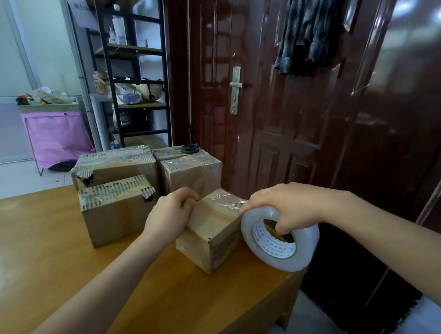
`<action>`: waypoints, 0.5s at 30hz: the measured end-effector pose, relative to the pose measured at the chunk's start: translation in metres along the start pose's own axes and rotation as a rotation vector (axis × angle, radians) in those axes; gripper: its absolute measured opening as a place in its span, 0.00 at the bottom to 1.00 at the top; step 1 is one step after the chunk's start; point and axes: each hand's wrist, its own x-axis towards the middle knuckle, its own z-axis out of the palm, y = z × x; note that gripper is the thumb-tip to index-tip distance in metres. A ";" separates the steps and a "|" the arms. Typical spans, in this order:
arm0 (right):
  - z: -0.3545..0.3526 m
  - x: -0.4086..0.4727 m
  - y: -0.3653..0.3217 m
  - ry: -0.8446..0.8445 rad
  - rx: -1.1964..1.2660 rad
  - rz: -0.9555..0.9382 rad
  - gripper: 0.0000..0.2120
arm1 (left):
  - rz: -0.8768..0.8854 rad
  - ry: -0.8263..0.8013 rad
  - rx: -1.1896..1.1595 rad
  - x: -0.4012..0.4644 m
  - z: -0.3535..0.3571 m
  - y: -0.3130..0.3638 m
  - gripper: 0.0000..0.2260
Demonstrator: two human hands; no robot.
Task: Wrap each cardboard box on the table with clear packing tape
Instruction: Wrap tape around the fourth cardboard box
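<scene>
The small cardboard box is seen at the near right corner of the surface, with its long axis running from about 7 o'clock to 1 o'clock. The left hand is pressed against the box's 9 o'clock side, its fingers curled over the top edge, so that grip is closed on the box. The roll of clear tape is held just beside the box at 3 o'clock, touching or nearly touching its end; the right hand is clamped on the roll, fingers hooked into its core. A crinkled strip of tape is stretched from the roll across the box top toward 10 o'clock. The roll is judged best carried onward by the right hand, being nearer, across the box's short axis. Three other boxes are stacked at 11 o'clock, scissors lying on one.
</scene>
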 end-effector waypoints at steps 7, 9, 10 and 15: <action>0.005 0.002 0.000 0.031 -0.019 0.001 0.36 | 0.070 -0.325 0.542 -0.016 -0.004 0.034 0.37; 0.003 0.001 -0.001 0.027 -0.015 -0.004 0.36 | 0.080 -0.274 0.662 -0.025 0.005 0.043 0.39; 0.001 0.000 -0.001 0.011 -0.019 -0.005 0.37 | 0.081 -0.227 0.649 -0.027 0.008 0.044 0.35; -0.037 -0.007 0.000 0.099 -0.030 0.004 0.42 | -0.167 -0.355 0.106 -0.016 -0.006 0.047 0.19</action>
